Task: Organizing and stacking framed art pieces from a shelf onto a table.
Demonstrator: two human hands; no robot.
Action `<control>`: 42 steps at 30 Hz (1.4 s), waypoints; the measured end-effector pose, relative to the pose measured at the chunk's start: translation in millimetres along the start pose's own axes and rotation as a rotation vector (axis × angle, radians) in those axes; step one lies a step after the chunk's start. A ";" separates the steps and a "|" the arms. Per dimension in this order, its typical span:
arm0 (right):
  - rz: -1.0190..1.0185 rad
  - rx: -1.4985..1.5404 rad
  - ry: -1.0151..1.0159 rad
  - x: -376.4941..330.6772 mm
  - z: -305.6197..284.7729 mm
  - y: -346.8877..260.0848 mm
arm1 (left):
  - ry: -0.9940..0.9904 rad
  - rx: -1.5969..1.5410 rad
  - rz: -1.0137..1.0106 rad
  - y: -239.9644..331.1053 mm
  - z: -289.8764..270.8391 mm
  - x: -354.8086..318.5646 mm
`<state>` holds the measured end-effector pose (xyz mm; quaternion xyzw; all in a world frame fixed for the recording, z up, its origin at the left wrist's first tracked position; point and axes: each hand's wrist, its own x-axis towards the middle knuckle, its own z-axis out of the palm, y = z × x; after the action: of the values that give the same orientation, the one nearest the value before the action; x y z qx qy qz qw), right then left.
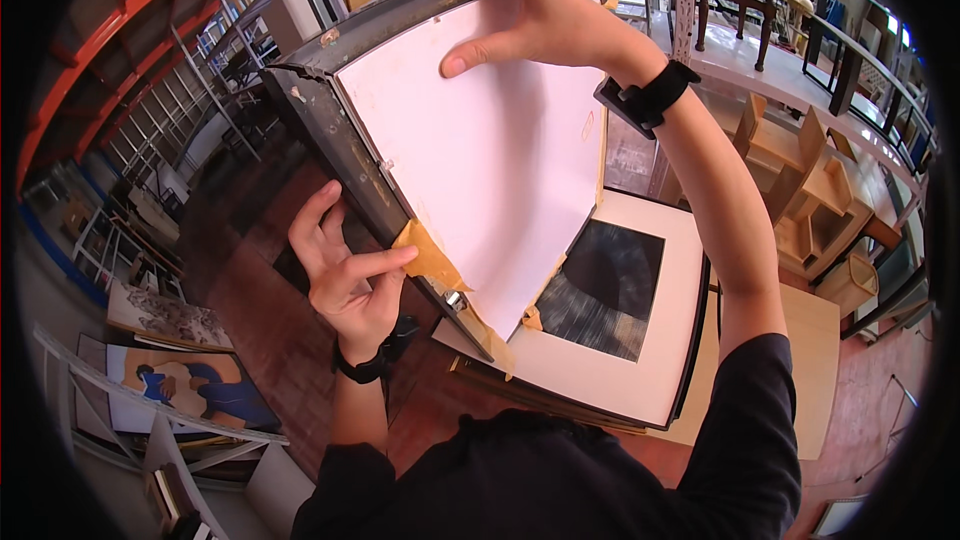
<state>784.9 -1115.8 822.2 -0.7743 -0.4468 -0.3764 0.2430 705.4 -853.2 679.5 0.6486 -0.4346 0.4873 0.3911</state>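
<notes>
Right grip (540, 18) wide, holding picture frame (338, 140); left grip (352, 288) index at tape (432, 256), pinch unclear. Frame partly hides matted print (608, 290); painting (195, 388) lower left.

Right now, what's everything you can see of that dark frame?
The dark frame looks worn, perhaps wooden, its coating chipped and one upper corner split. A white sheet fills it; torn yellowish tape hangs along its lower edge. It is tilted, its lower end above or against a white-matted picture. The right hand grips its top, thumb on the sheet; the left hand has a finger on the tape.
</notes>
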 end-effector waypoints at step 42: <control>-0.138 0.065 0.098 -0.2 -0.1 8.3 | -0.425 0.808 0.198 75.6 -9.6 52.9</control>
<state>792.1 -1120.0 821.8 -0.7140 -0.4989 -0.4148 0.2631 638.9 -877.9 739.4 0.7898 -0.3402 0.5088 -0.0389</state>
